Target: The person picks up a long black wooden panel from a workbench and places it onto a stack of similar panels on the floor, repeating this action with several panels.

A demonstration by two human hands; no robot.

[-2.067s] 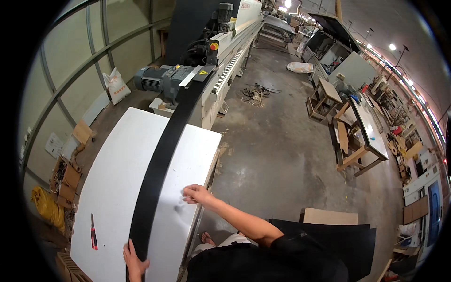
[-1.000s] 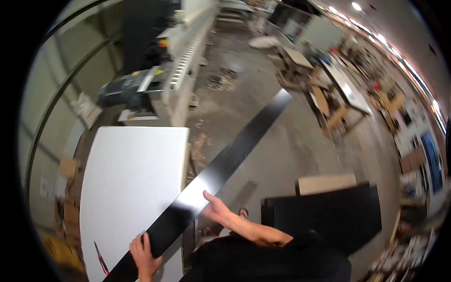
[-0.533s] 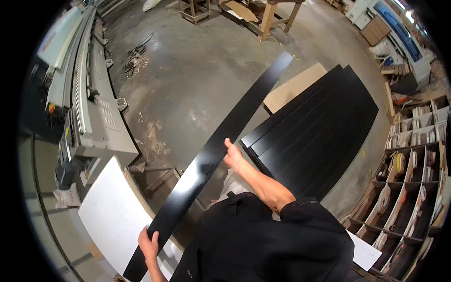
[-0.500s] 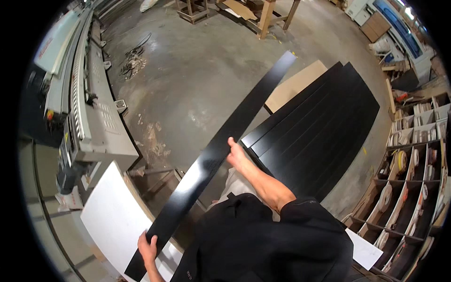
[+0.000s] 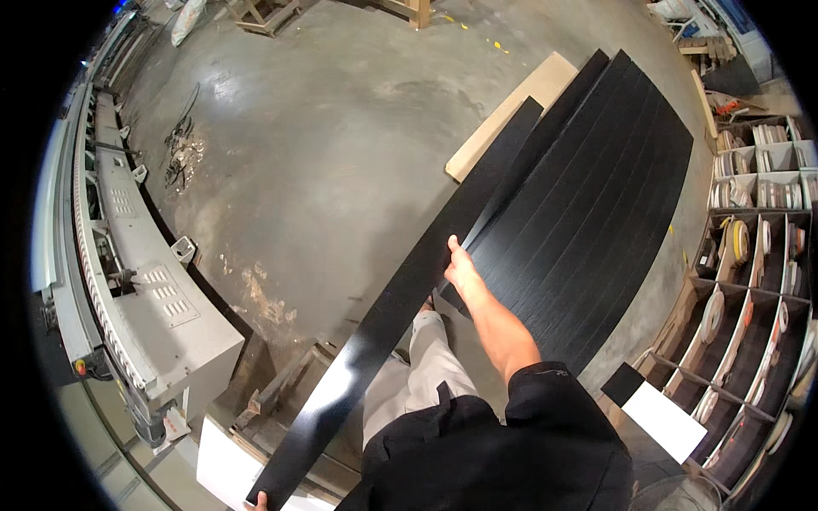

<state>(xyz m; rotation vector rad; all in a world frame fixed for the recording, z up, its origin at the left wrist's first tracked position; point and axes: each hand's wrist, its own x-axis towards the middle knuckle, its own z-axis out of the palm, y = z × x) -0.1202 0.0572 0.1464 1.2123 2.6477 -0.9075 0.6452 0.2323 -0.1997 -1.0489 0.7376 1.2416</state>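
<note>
A long, narrow black board [image 5: 388, 328] slants from the lower left up to the middle right. My right hand [image 5: 461, 266] grips its edge about halfway along, thumb on top. Near its lower end, my left hand [image 5: 258, 502] holds on; only the thumb side shows at the picture's edge. To the right lies a stack of similar black boards [image 5: 588, 213] side by side, and the far part of the held board is next to the stack's left edge. Whether the two touch I cannot tell. A beige board [image 5: 515, 111] shows beyond that far end.
A long grey machine [image 5: 170, 298] runs along the left. White panels [image 5: 226, 468] rest on a wooden frame at the lower left. On the right stands a shelf of compartments [image 5: 750, 315] holding rolls of edging tape. Cables [image 5: 179, 153] lie on the floor.
The held board has swung right, its far end now near the stack. Both hands moved with it, the left down toward the picture's lower edge. The view has shifted right.
</note>
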